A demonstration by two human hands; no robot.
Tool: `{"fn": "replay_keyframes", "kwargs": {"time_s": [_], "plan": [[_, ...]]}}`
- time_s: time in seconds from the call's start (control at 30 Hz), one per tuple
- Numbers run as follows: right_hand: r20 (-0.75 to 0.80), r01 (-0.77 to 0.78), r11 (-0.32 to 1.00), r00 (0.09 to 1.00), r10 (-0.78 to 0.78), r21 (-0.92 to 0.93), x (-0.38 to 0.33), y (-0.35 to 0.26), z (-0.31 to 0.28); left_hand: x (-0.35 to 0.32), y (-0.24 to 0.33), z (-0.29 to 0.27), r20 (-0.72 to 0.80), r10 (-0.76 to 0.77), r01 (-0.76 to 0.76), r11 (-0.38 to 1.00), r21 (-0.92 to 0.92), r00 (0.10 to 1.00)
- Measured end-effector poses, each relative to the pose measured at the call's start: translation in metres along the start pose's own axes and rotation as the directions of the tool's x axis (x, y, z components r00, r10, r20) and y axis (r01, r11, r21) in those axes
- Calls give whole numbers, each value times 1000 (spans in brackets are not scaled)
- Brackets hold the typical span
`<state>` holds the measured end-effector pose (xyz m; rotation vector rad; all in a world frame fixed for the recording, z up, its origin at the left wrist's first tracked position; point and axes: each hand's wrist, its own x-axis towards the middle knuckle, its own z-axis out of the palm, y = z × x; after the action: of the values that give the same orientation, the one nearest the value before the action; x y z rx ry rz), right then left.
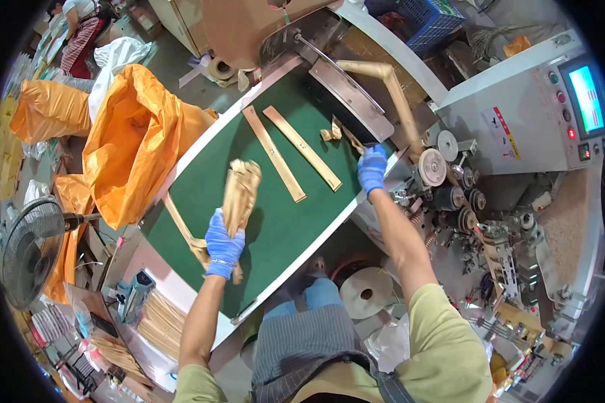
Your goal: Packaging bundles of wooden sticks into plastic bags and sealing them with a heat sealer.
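My left hand (224,245), in a blue glove, is closed round a bunch of crumpled golden-tan wrapper strips (240,191) above the green belt (316,228). Another creased tan strip (183,221) lies beside that hand at the belt's left end. At the right, my right hand (372,169), also gloved in blue, is closed on a crumpled tan wrapper strip (353,140) near the dark machine opening. Two long, flat tan packets (273,153) with small dark marks lie nearly side by side on the belt between my hands. What they contain is hidden.
A control box (517,114) with a lit screen and rollers (432,167) stand close to my right arm. Left of the belt are a large orange sack (131,141) and a fan (33,245). Bundled thin sticks (161,326) lie lower left. A person (84,33) is far left.
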<state>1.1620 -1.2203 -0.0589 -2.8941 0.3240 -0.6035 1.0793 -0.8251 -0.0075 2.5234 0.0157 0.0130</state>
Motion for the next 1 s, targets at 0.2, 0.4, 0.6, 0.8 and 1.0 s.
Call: {"fn": "replay_keyframes", "kwargs": {"time_s": [0.2, 0.4, 0.6, 0.8, 1.0], "plan": [[181, 98, 971, 974, -139, 218, -49, -125, -7, 61, 43, 35, -119, -476, 395, 824, -406, 871], [-192, 157, 943, 976, -103, 294, 16, -151, -101, 76, 73, 76, -120, -484, 376, 792, -480, 867], [276, -608, 793, 766, 580, 20, 183, -34, -103, 69, 99, 81, -235, -327, 282, 937, -204, 915], [174, -258, 964, 954, 244, 65, 204, -33, -103, 41, 127, 28, -99, -153, 153, 988, -8, 983], [408, -422, 901, 809, 424, -99, 103, -58, -136, -39, 57, 5, -497, -269, 408, 892, 193, 825]]}}
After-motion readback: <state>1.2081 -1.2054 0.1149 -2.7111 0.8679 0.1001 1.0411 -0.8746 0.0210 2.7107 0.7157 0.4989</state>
